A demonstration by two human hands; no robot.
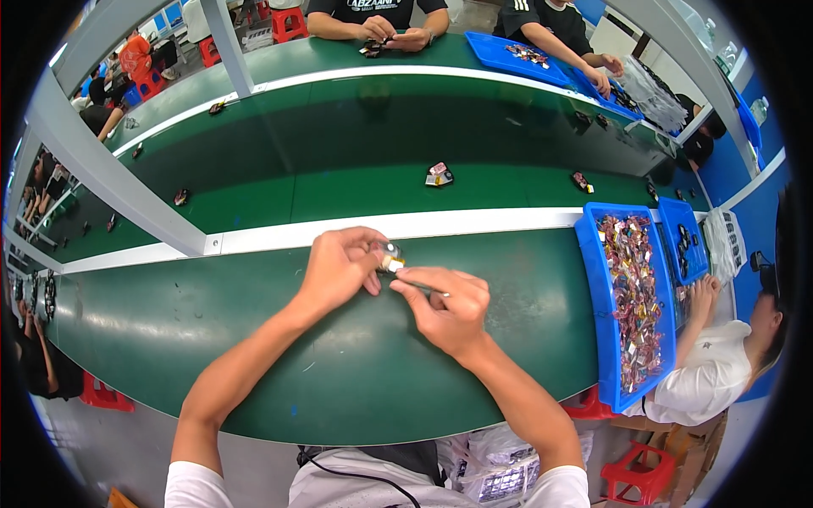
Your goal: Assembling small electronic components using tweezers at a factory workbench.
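Observation:
Above the green tabletop [339, 356], my left hand [339, 267] pinches a small dark part [389, 250] with clear, white and yellow patches between thumb and fingers. From the right, my right hand [453, 311] meets that part with its fingertips. A thin metal tool [442, 294], possibly tweezers, shows its end between my right thumb and forefinger. Most of the tool is hidden by the fingers, so its exact kind is unclear.
At right, a blue tray [603, 317] holds many small pink and yellow pieces, beside a smaller blue tray [684, 241] and a person in white [711, 372]. Beyond the white rail [406, 227], a dark green belt [339, 190] carries several small parts. A grey post [127, 182] rises at left.

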